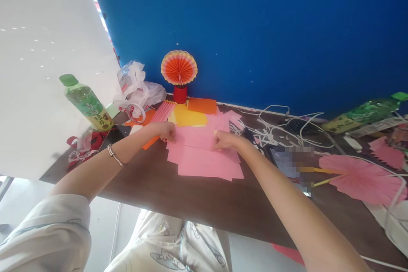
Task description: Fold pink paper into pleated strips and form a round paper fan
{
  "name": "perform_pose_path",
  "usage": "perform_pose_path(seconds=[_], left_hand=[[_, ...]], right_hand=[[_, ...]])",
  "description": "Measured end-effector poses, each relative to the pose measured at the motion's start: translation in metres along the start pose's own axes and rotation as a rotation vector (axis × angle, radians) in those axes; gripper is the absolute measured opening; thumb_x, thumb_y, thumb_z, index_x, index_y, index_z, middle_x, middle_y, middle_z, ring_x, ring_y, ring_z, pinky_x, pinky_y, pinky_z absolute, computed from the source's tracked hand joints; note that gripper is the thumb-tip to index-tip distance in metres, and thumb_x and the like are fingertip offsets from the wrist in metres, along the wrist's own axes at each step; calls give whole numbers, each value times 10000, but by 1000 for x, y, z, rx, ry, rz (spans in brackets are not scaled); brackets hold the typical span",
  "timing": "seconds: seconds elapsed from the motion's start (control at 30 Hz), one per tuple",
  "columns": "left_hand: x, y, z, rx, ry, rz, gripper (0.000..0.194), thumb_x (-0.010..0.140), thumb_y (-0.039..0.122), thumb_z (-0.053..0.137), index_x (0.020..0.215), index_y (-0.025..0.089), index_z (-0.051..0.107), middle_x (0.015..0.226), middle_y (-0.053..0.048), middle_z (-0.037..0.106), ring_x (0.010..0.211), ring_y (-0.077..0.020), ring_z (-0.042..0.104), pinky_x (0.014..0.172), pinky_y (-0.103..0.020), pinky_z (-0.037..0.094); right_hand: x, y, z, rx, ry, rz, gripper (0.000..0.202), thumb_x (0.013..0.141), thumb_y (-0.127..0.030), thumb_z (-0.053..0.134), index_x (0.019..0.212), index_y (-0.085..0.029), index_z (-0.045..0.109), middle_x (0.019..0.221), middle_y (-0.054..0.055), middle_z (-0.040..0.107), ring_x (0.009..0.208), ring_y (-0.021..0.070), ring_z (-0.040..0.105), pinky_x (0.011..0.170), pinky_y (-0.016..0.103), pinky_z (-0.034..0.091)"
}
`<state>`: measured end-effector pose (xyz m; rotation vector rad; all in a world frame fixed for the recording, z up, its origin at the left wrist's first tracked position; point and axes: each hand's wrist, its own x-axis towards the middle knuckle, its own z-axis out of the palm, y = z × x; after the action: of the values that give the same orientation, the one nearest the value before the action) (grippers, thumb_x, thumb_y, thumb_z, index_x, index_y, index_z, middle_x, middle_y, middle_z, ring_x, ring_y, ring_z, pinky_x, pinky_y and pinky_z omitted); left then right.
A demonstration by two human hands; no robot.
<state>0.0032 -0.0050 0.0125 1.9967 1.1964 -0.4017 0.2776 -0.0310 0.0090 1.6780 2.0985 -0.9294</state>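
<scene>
My left hand (168, 131) and my right hand (225, 140) pinch opposite sides of a sheet of pink paper (195, 138), fingers closed on its edges. Both thumbs and fingertips are partly hidden. Beneath it, more pink paper sheets (207, 165) lie spread unevenly on the brown table (165, 193). Just beyond the held sheet are yellow paper (189, 117) and a piece of orange paper (202, 106). Beside my left hand lie folded pink paper strips (163, 111) and more orange paper (150, 142).
An orange pleated paper fan (179, 68) stands at the blue wall on a red base (180, 94). Green bottles stand left (86, 102) and lie right (366, 112). White cables (267, 136), a phone (285, 163) and a pink pleated fan (366, 178) lie right; plastic bags (137, 87) sit left.
</scene>
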Motion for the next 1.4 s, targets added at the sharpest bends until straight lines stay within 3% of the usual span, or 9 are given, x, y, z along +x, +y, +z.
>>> perform_pose_path(seconds=[0.27, 0.5, 0.6, 0.73, 0.97, 1.07, 1.2, 1.3, 1.4], left_hand=[[-27, 45, 34, 665, 448, 57, 282, 758, 86, 503, 1009, 168, 600, 1004, -120, 608, 926, -237, 579, 731, -324, 451], [-18, 41, 76, 731, 468, 325, 442, 748, -40, 364, 1147, 23, 544, 1269, -217, 482, 1177, -248, 474, 891, -315, 439], [-11, 30, 87, 681, 514, 402, 405, 840, 103, 356, 1204, -1, 500, 1347, -246, 401, 1311, -281, 315, 1014, -379, 352], [-9, 24, 101, 518, 592, 404, 653, 909, 459, 259, 1369, -5, 266, 1434, -245, 248, 1363, -303, 168, 1069, -443, 259], [-9, 27, 111, 403, 587, 340, 685, 898, 543, 191, 1417, 97, 197, 1487, -190, 115, 1377, -307, 79, 1092, -457, 186], [-9, 29, 112, 397, 598, 327, 675, 902, 528, 202, 1411, 84, 212, 1480, -207, 121, 1377, -304, 73, 1099, -446, 175], [-9, 30, 115, 398, 633, 329, 676, 895, 519, 254, 1403, 74, 232, 1477, -222, 111, 1373, -321, 70, 1101, -455, 166], [-7, 29, 118, 394, 663, 335, 666, 885, 492, 309, 1403, 80, 232, 1480, -211, 108, 1372, -325, 75, 1098, -466, 175], [-6, 28, 120, 391, 681, 337, 633, 885, 433, 328, 1408, 91, 227, 1486, -190, 114, 1373, -318, 88, 1099, -464, 182]], right_hand=[[-1, -3, 1, 26, 18, 14, 211, 613, -343, 686, 596, -160, 582, 632, 9, 592, 601, 138, 545, 532, 233, 372], [2, 0, 0, 28, 8, 15, 227, 599, -353, 692, 593, -159, 575, 619, 6, 581, 594, 142, 543, 519, 236, 362], [2, 1, 1, 36, 9, 12, 230, 603, -357, 693, 596, -157, 580, 621, 9, 584, 599, 143, 546, 519, 235, 363], [2, 1, 3, 48, 19, 6, 229, 613, -361, 690, 619, -154, 592, 635, 18, 599, 597, 147, 549, 520, 239, 366], [-10, 7, 9, 78, 86, -58, 200, 687, -354, 619, 697, -154, 609, 708, 20, 613, 665, 150, 555, 545, 228, 362], [-25, 2, 13, 19, 266, -71, 225, 746, -362, 558, 760, -149, 629, 799, 53, 632, 760, 189, 567, 639, 257, 404], [-42, -31, 40, -173, 824, -162, 320, 862, -248, 363, 1012, -116, 614, 1102, 158, 590, 1061, 267, 501, 927, 385, 350], [-40, -60, 75, -238, 794, -335, 456, 903, -298, 266, 1231, -89, 503, 1284, 156, 506, 1217, 256, 412, 1031, 399, 282], [-28, -71, 104, -249, 755, -306, 572, 912, -404, 230, 1339, -54, 380, 1393, 165, 389, 1314, 267, 298, 1081, 439, 209]])
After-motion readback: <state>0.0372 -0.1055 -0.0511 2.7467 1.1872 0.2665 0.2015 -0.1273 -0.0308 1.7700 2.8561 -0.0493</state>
